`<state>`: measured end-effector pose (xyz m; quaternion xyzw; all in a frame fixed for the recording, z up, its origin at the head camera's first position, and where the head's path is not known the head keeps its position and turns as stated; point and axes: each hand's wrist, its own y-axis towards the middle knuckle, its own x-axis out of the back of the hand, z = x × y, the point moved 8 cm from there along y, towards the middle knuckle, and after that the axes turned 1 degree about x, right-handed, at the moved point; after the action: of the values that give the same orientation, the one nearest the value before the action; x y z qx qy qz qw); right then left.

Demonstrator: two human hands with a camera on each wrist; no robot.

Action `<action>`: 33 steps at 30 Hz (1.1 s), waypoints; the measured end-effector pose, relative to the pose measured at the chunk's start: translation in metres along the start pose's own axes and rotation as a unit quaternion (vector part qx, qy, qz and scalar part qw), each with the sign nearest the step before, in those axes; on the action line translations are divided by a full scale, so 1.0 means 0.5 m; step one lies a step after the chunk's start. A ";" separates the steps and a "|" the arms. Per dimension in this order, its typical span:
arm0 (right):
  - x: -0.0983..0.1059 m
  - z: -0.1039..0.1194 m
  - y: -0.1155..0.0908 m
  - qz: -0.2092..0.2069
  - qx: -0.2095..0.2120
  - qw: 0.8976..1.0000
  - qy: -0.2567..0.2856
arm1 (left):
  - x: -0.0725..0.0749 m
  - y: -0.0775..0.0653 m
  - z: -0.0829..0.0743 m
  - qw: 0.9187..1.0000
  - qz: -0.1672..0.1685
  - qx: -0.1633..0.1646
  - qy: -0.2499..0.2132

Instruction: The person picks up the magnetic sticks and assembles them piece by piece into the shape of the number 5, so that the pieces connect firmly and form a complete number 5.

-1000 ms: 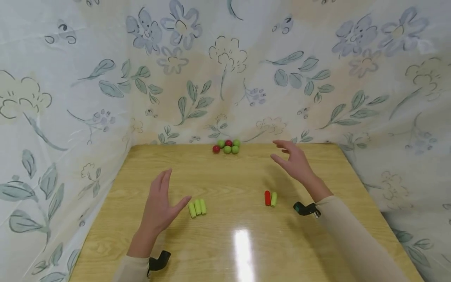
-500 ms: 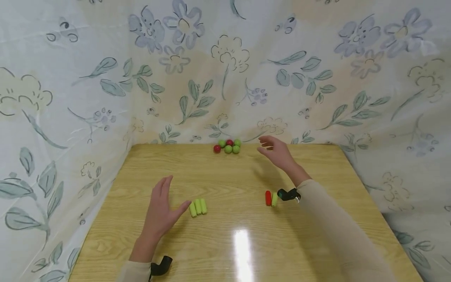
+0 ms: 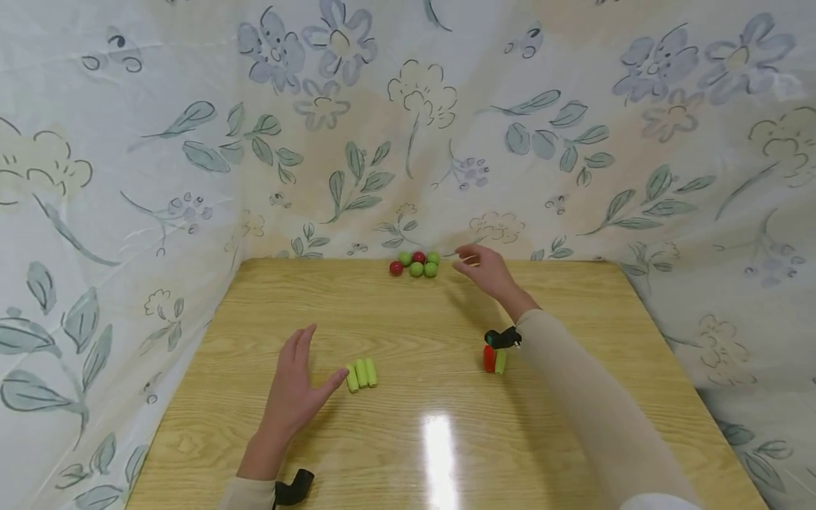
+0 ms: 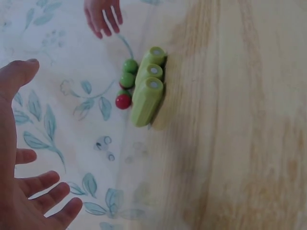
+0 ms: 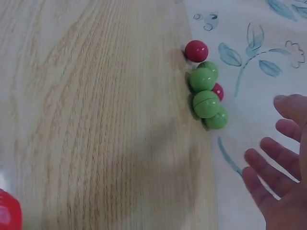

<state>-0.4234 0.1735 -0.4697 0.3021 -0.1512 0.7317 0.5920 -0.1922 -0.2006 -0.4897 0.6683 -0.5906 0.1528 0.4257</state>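
Observation:
My left hand (image 3: 295, 393) hovers over the left of the table, thumb spread from its fingers, holding nothing. Just right of its thumb lie several light-green ridged sticks (image 3: 362, 374), side by side; their round ends face me in the left wrist view. Near the back edge, my right hand (image 3: 489, 273) reaches toward a cluster of small balls, fingers loosely bent and apart from them. The cluster has several green balls (image 5: 206, 104) and two red balls (image 5: 196, 51). Below the right wrist lie a red stick (image 3: 489, 359) and a light-green stick (image 3: 500, 362), the red one partly covered by the wrist camera.
The wooden table (image 3: 395, 439) ends at a white floral cloth (image 3: 414, 142) behind the balls, which also hangs along both sides. A bright light reflection falls on the front middle. Black cameras (image 3: 295, 487) sit on both wrists.
My right hand has moved left and slightly back, nearing the balls, with its forearm swinging over the red and green sticks. The left hand has dropped slightly toward me. Balls and sticks stay put.

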 end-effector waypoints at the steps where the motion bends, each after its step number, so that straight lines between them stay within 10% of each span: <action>1: -0.005 -0.002 0.004 0.006 -0.004 1.000 -0.003 | -0.001 -0.001 0.001 1.000 0.002 0.003 0.000; 33: -0.127 -0.020 0.069 0.076 -0.032 0.993 -0.087 | -0.034 -0.020 0.029 0.998 0.040 0.049 -0.020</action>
<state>-0.4518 0.1214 -0.5119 0.3333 -0.2475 0.7402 0.5288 -0.1917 -0.2007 -0.5140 0.6674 -0.6170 0.1845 0.3740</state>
